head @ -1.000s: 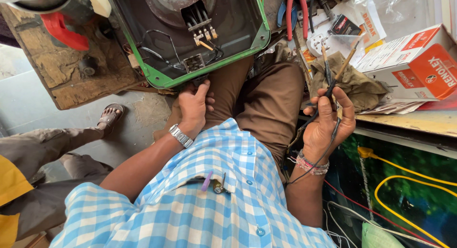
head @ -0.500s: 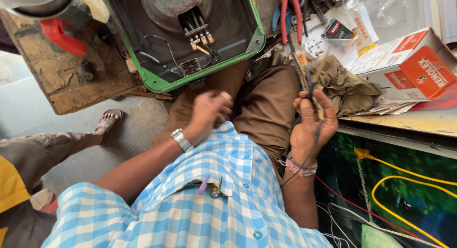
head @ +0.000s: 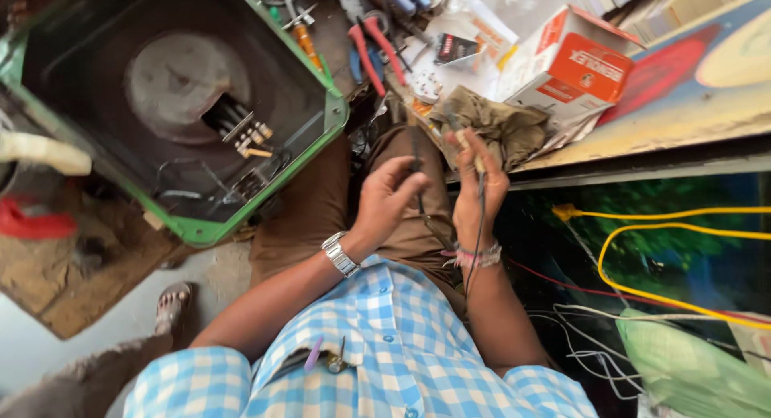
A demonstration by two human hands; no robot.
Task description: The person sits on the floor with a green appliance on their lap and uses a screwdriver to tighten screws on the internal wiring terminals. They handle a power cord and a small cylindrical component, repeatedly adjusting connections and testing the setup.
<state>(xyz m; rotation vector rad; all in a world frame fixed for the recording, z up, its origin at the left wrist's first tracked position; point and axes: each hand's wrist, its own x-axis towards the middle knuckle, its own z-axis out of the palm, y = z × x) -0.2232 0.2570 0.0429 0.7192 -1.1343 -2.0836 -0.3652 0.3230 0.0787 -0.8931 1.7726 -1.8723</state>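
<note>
Both hands are raised over the lap, close together: left hand [head: 385,201], metal watch [head: 340,254] on the wrist, has fingers curled around a thin dark probe [head: 417,165], and right hand [head: 479,189], thread band at wrist, pinches a second probe [head: 462,138] w/ a black lead [head: 475,241] trailing down the forearm. Green-rimmed, black-lined square casing [head: 333,117] sits just left of the knee; crumpled olive cloth [head: 498,129] and orange-white cardboard box [head: 570,69] lie on the bench beyond. Vs 0.5 s ago, left hand has come up off the thigh to grip its probe.
</note>
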